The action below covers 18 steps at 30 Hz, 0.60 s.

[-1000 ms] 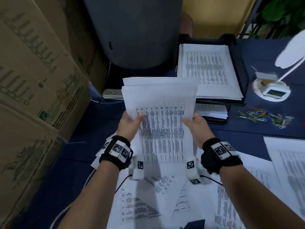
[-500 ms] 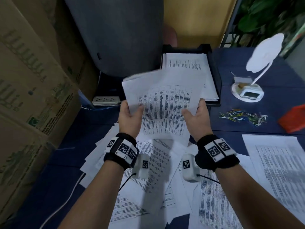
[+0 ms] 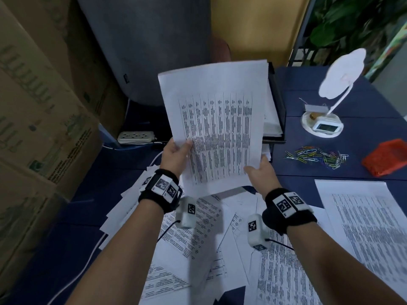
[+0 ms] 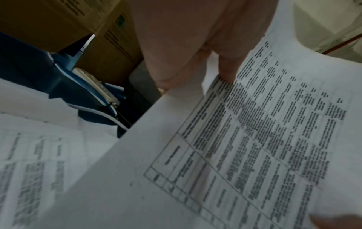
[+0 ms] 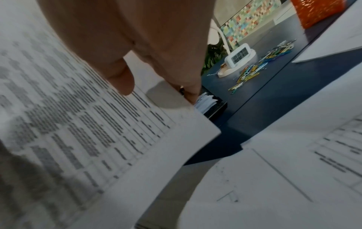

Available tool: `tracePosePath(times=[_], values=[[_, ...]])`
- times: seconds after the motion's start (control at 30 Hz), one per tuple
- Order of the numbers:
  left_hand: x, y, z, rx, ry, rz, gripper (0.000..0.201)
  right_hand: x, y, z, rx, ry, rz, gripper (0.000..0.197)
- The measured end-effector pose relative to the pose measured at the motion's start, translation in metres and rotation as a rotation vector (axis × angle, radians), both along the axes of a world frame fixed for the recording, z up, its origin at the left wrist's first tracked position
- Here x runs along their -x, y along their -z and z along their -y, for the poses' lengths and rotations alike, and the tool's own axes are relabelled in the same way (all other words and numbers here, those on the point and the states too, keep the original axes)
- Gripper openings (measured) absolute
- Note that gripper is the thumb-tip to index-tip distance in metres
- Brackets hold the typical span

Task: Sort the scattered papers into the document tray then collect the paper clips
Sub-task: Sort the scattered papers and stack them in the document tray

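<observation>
I hold a stack of printed papers upright above the desk. My left hand pinches its left edge and my right hand grips its lower right corner. The sheets fill the left wrist view, and the same sheets show under my thumb in the right wrist view. The black document tray stands just behind the stack, mostly hidden by it, with paper in it. More scattered papers lie below my wrists. Coloured paper clips lie in a heap on the right, also the paper clips in the right wrist view.
Cardboard boxes wall off the left. A grey chair back stands behind the desk, with a power strip below it. A white lamp with a clock base and an orange mesh holder sit at the right. Another sheet lies at right.
The stack has been squared up and moved right and forward, so it now covers most of the tray. Both hands went with it, still holding its lower edge.
</observation>
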State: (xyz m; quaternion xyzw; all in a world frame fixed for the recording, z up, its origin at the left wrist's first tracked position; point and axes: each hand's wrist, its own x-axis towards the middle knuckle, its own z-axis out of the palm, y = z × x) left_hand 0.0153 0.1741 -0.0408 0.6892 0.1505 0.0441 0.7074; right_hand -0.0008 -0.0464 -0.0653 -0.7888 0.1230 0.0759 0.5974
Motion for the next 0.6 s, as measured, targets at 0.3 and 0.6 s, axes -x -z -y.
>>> tracePosePath(times=[0.3,0.6], values=[[-0.041,-0.021,0.027,-0.221,0.150,-0.064,0.031,-0.012,-0.012,0.028,-0.111,0.101,-0.011,0.029],[-0.057,-0.020,0.061,-0.499,0.168,-0.049,0.065,-0.058,-0.045,0.046,-0.093,0.172,0.055,0.021]])
